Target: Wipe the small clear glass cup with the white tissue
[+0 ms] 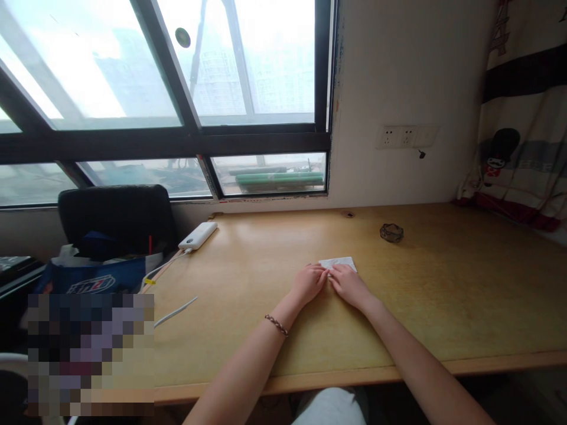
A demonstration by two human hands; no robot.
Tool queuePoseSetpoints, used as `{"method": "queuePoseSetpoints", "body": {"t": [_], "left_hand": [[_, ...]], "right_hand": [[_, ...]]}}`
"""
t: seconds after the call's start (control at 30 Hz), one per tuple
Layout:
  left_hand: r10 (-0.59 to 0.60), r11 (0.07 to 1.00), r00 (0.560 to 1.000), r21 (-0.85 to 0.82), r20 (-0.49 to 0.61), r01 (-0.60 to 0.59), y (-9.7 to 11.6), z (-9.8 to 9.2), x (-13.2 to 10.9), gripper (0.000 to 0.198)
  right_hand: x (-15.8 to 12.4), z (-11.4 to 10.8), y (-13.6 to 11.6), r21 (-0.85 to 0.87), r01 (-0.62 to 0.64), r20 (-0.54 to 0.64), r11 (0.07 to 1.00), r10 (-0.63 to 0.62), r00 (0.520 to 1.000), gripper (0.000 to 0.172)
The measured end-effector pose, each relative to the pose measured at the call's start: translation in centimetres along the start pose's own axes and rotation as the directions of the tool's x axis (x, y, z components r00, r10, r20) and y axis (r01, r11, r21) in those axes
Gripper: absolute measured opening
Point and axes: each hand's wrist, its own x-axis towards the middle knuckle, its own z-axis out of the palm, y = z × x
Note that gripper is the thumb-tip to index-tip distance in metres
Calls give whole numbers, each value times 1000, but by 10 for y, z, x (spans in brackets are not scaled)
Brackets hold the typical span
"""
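A small white sheet of paper, apparently folded, lies flat on the wooden table. My left hand is at its near left corner, with fingers bent and pressed together on the edge. Close beside it, my right hand grips the near edge, its fingers lying over the paper. The thumbs and fingertips of both hands almost meet at the middle of that edge. Both hands cover the near part of the sheet, and a braided bracelet circles my left wrist.
Toward the back right of the table stands a small dark ashtray-like bowl. A white power bank with a cable lies at the left edge. Beyond are a black chair and a blue bag. A patterned curtain hangs at right.
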Motion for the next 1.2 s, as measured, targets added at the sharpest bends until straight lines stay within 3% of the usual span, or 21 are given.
{"method": "queuePoseSetpoints", "body": {"t": [0.1,0.17,0.3,0.5,0.63,0.77,0.87,0.97,1.07,1.2], "left_hand": [[30,999,999,21,26,-31,4,-1,-3,31],[71,997,997,37,41,-73,8,-2,-5,30],[128,991,990,36,62,-130,14,-6,-7,30],[112,993,992,28,62,-114,15,-9,-5,36],[94,995,993,11,65,-95,15,-7,-4,34],[87,996,994,25,70,-89,15,-7,-5,35],[74,997,994,5,76,-75,17,-7,-5,35],[72,997,996,-39,59,-70,16,-6,-5,33],[43,997,999,-57,-8,-43,11,-3,-5,26],[-22,1000,996,13,-88,23,4,1,-8,25]], "right_hand": [[-12,1,-1,-50,-1,0,999,1,1000,32],[-21,-3,12,-79,-28,-8,997,27,1000,32],[-45,-23,64,-137,-118,-34,984,114,993,33],[-94,-65,140,-179,-178,-53,968,171,984,34],[-113,-85,160,-156,-186,-43,970,181,983,33],[-118,-92,167,-139,-171,-28,975,168,985,34],[-114,-88,162,-146,-189,-95,971,176,980,31],[-96,-80,136,-119,-228,-273,966,189,943,33],[-61,-67,86,8,-208,-402,978,194,895,40],[-10,-38,7,170,-74,-393,983,136,909,38]]}}
